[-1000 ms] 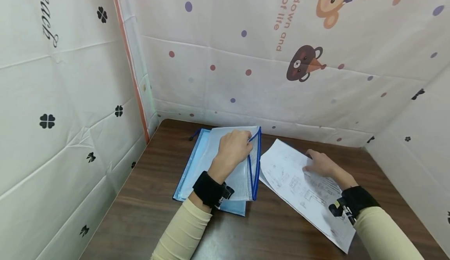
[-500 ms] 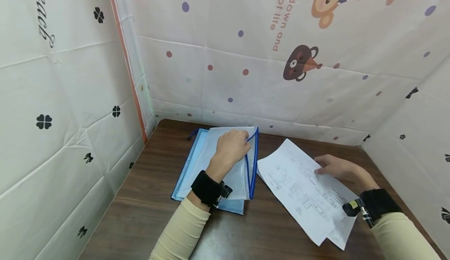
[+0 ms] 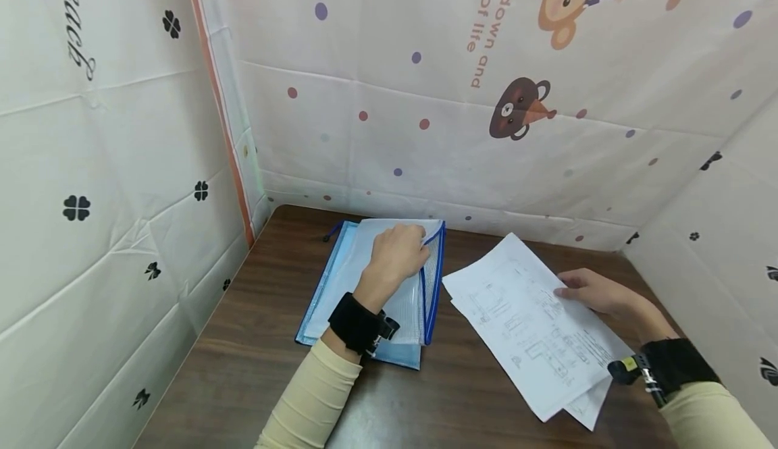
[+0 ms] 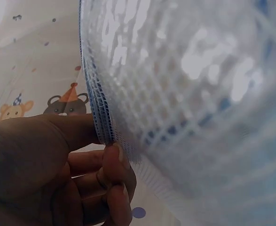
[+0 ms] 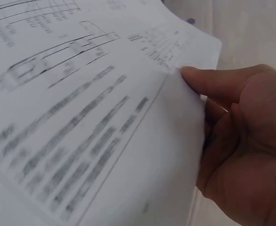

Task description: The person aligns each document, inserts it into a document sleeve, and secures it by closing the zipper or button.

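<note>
Left hand [image 3: 398, 254]: pinching the upper flap of a mesh zip pouch [image 3: 413, 300], thumb and curled fingers [image 4: 114, 165] closed on its blue-bound edge, flap lifted off the layers beneath.
Mesh zip pouch: translucent white mesh, dark blue binding, lying on a light blue folder [image 3: 328, 280]; both toward the back left of the counter [image 3: 243, 368], short of the far edge.
Right hand [image 3: 592, 292]: gripping a sheaf of printed sheets [image 3: 529, 327] at its right margin, thumb [image 5: 208, 82] on top, remaining fingers underneath; sheaf held slightly raised, far corner toward the back wall, near corner toward the counter's front right.
Printed sheets: white, line drawings and blocks of text, too blurred to read; at least two sheets, a lower one protruding at the near corner. Just beside the pouch, apart from it.
Counter: dark wood grain.
Black bands on both wrists [image 3: 358, 324], cream sleeves.
Surround: white fabric panels [image 3: 425, 64] with dots, cartoon bears, clover marks.
</note>
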